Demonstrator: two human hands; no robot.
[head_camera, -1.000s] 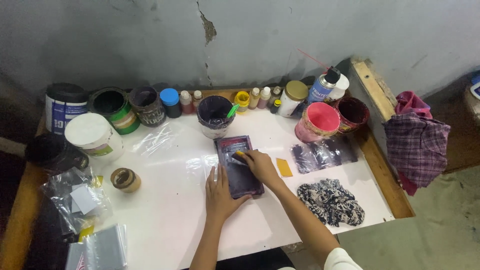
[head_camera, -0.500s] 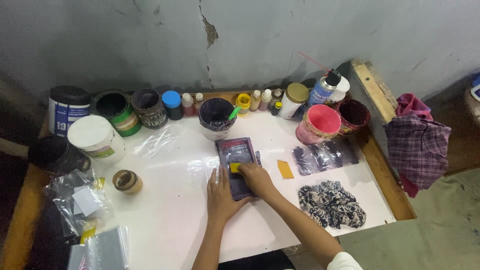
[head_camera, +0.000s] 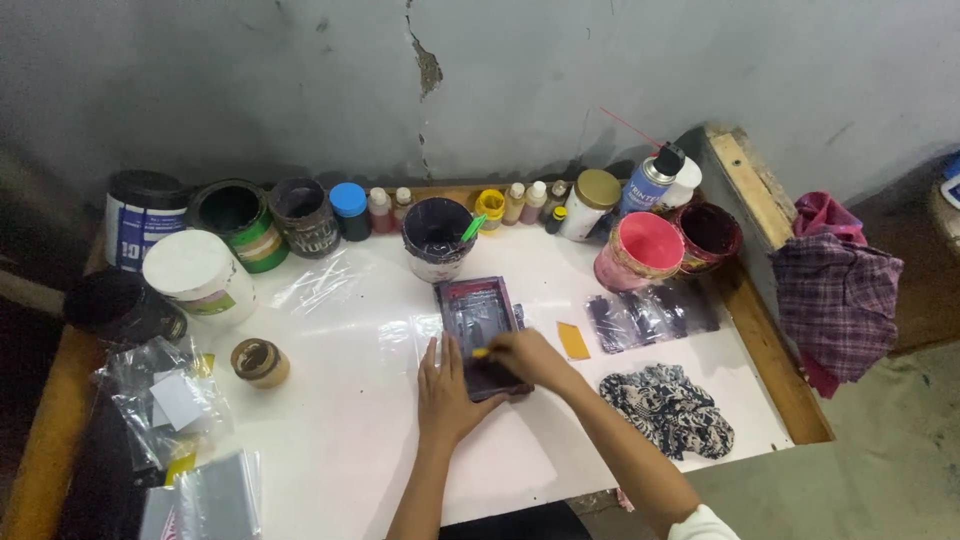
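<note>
Left hand lies open, flat on the white worktop, touching the small dark rectangular screen frame. Right hand grips a yellow squeegee upon the frame's near end.

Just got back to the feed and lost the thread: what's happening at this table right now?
A person works at a white table over a small dark frame. The left hand lies flat at the frame's left edge, steadying it. The right hand holds a small yellow scraper on the frame's near end. Paint pots line the wall, with a pink pot at right, and a patterned cloth lies beside the right arm.
</note>
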